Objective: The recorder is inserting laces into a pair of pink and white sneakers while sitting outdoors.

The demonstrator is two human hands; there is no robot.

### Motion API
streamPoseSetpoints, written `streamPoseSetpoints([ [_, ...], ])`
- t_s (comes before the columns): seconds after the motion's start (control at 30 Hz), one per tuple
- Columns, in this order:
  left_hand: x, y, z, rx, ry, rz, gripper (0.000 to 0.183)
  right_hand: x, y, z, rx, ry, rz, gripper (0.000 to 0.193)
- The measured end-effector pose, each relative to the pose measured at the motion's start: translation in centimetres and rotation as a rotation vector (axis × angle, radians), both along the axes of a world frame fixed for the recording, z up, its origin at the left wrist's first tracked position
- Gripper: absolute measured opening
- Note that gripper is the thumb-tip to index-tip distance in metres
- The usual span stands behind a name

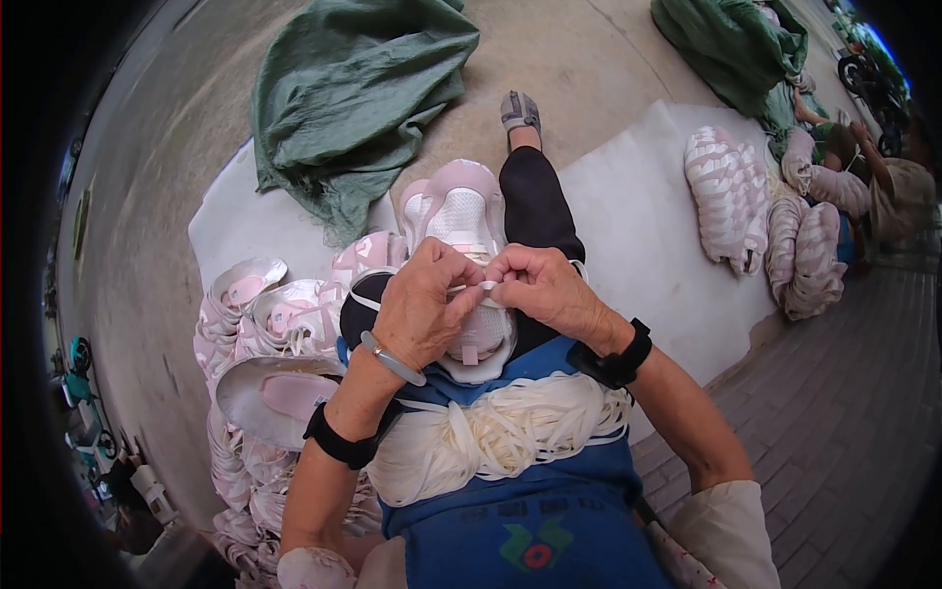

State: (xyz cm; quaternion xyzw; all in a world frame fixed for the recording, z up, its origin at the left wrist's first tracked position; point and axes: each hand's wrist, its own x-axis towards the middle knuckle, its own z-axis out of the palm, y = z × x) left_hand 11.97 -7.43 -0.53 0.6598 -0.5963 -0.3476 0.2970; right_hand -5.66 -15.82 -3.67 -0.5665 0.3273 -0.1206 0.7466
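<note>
Pinching firmly, left hand (432,299) and right hand (549,290) close together, fingertips closed on a flat white shoelace (488,286), directly over a pink-and-white mesh sneaker (465,214) on the lap, thick cream lace bundle (500,427) across the blue cloth apron (437,535)

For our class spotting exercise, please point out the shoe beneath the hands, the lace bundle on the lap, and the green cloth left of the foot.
Shoe (466,212), head view: the white mesh toward the toe.
Lace bundle (500,438), head view: strands near the middle.
Green cloth (355,96), head view: folds near the middle.
</note>
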Motion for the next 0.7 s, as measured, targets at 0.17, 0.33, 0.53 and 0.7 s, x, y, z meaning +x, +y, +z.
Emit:
streamPoseSetpoints([
  [0.17, -0.4, -0.2, -0.2, -0.341, -0.19, -0.046, 0.014, -0.1, 0.0, 0.7, -0.172, 0.02, -0.048, 0.012],
  [0.33, -0.1, 0.2, -0.6, -0.573, -0.383, -0.065, 0.023, -0.1, -0.3, 0.2, -0.378, -0.009, -0.028, 0.019],
  [0.53, 0.0, 0.3, -0.4, -0.546, -0.394, -0.116, 0.024, -0.1, -1.2, -0.8, -0.498, -0.056, 0.111, 0.021],
  [0.7, 0.9, 1.8, 0.8, -0.166, -0.261, 0.126, 0.02, -0.2, -1.3, -0.1, -0.403, -0.148, 0.101, 0.022],
])
